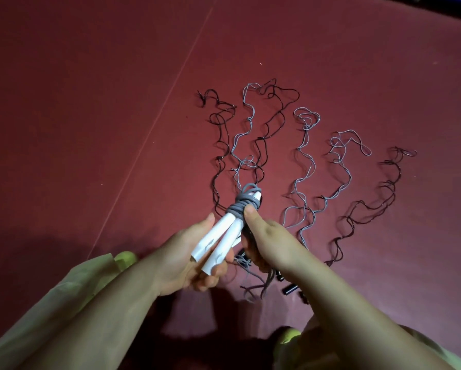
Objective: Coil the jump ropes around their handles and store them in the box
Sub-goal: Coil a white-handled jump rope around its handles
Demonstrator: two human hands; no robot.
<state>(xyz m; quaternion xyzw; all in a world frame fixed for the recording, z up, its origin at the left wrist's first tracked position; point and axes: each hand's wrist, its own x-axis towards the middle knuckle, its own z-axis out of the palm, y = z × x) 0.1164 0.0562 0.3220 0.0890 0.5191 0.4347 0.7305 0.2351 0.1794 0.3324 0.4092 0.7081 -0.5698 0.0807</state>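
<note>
My left hand (186,252) grips a pair of white jump-rope handles (218,236) held side by side, pointing up and away from me. Grey rope (244,202) is coiled in several turns round their upper part. My right hand (266,239) holds the grey rope beside the handles, its thumb pressing on the coil. Loose grey rope (246,166) trails from the coil onto the floor. No box is in view.
Several other wavy jump ropes, grey (304,166) and black (384,193), lie spread on the dark red mat (90,102) beyond my hands. Black handles (289,289) and rope ends lie under my right wrist. A seam line (154,124) crosses the mat at left.
</note>
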